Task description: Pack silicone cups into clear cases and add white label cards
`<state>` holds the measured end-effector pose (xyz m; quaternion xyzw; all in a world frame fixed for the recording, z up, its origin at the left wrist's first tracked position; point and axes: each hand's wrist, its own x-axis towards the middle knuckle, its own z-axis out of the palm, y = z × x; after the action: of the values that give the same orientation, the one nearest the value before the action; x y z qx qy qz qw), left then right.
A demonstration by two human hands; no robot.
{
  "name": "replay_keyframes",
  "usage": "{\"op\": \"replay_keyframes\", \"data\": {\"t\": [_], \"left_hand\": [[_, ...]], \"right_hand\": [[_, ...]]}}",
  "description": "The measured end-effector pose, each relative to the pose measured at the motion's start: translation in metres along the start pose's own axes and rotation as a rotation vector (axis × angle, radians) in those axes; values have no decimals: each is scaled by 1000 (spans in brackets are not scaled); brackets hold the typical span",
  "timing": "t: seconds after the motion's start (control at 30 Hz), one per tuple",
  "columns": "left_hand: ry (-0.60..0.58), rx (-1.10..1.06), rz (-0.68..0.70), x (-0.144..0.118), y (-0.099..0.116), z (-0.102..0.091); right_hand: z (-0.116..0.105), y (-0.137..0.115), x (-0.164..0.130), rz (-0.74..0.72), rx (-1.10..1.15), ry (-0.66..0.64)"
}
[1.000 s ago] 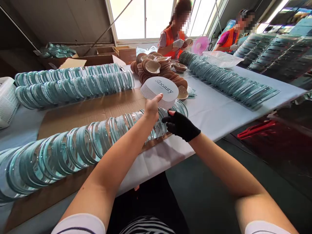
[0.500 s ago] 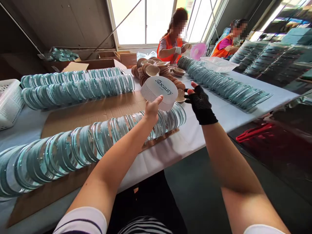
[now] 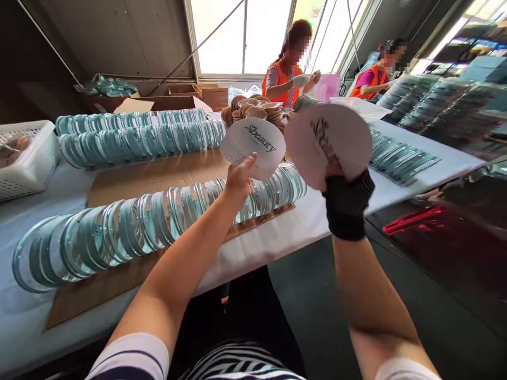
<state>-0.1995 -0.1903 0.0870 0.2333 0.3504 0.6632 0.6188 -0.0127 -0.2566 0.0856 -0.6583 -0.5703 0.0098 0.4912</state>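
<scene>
Stack of white discs [image 3: 253, 148]; 1 blurred disc [image 3: 328, 142] raised.

Left hand [image 3: 238, 179]: bare, no glove, no ring or wristband visible. The forearm behind it is uncovered up to a short sleeve [image 3: 132, 361] near the shoulder; the sleeve is white with a dark band along its lower edge.

Right hand [image 3: 344, 192]: fitted with a black knitted glove [image 3: 348, 206]. The fabric shows fine ribbing and ends in a cuff at the wrist; the fingertips are hidden from the camera. The forearm behind the cuff is uncovered up to a plain white short sleeve [image 3: 400, 368].

Torso: garment [image 3: 241, 364] with black-and-white stripes, visible at the lower edge between both arms
</scene>
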Motion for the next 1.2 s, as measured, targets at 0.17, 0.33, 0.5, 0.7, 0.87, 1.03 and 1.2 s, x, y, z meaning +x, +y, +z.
{"op": "replay_keyframes", "data": {"t": [0.17,0.33,0.5,0.7,0.87,1.03,1.2], "left_hand": [[115,-113,-144,30,4,-1],[165,-173,-134,31,-2,-4],[157,-166,-98,23,3,-3],[163,-163,-154,25,1,-3],[145,-174,-138,24,3,-4],[143,-185,-169,20,7,-4],[162,-227,-197,22,6,-3]], "right_hand": [[-55,1,-67,87,-231,-444],[-11,-19,-67,25,-413,-753],[21,-33,-32,-108,-567,-764],[34,-25,-25,-145,-513,-619],[74,-17,-26,-135,-467,-580],[67,-11,-39,-200,-459,-648],[57,-20,-37,-252,-522,-822]]}}
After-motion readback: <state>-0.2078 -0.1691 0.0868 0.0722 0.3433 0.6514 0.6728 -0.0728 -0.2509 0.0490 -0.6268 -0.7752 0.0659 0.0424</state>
